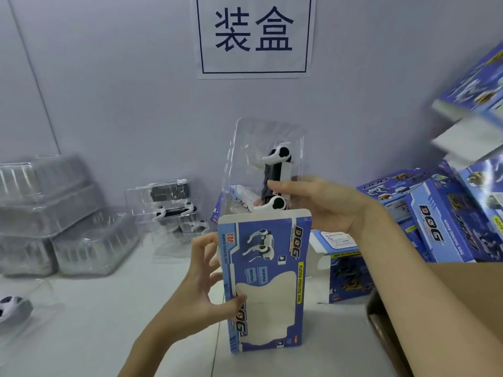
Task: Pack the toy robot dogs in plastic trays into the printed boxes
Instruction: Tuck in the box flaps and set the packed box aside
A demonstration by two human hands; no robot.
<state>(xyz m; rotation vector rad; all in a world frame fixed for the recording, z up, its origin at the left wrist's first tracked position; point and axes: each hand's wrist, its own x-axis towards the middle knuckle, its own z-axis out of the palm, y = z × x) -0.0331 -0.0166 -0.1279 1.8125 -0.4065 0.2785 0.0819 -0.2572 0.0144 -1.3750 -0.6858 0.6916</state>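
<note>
— What's in your hands?

— Your left hand [202,278] grips the printed box [265,281] upright by its left edge, thumb on the front, fingers curled behind. Your right hand [321,204] pinches the clear plastic tray [261,148] with a black-and-white toy robot dog [276,176] in it, its lower end at the box's open top.

— And around you?

— Empty trays [54,213] are stacked at the left (blurred), one filled tray [171,210] stands behind, printed boxes [435,213] are piled at the right, and a cardboard carton [435,308] is near your right forearm.
</note>
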